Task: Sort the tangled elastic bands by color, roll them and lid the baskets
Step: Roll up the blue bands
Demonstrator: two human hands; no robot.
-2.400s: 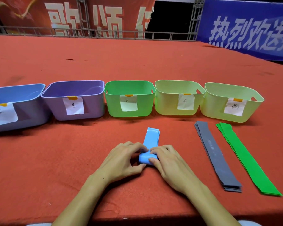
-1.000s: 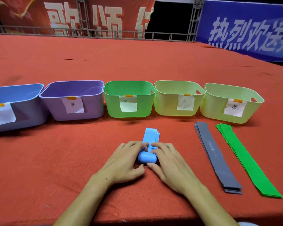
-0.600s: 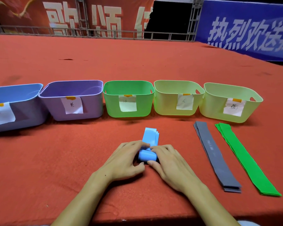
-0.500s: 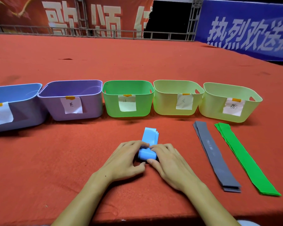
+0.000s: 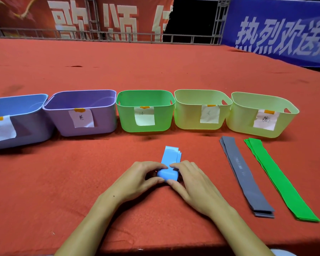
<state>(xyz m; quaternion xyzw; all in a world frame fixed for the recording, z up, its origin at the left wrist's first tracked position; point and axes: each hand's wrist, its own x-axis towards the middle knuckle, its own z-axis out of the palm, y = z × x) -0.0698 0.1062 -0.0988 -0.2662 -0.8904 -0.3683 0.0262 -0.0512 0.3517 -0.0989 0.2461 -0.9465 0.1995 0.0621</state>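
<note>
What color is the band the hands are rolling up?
Light blue. The band shows clearly in the head view, between both hands.

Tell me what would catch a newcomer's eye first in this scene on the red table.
Both hands, left hand and right hand, grip a half-rolled blue band at the near centre. Behind it runs a row of five labelled baskets, from the blue basket at far left to a pale yellow basket at far right. To the right lie flat a grey band and a green band.

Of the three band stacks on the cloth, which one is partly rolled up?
The blue bands, held by both hands in front of the green basket. The grey bands and green bands lie flat and untouched.
</note>
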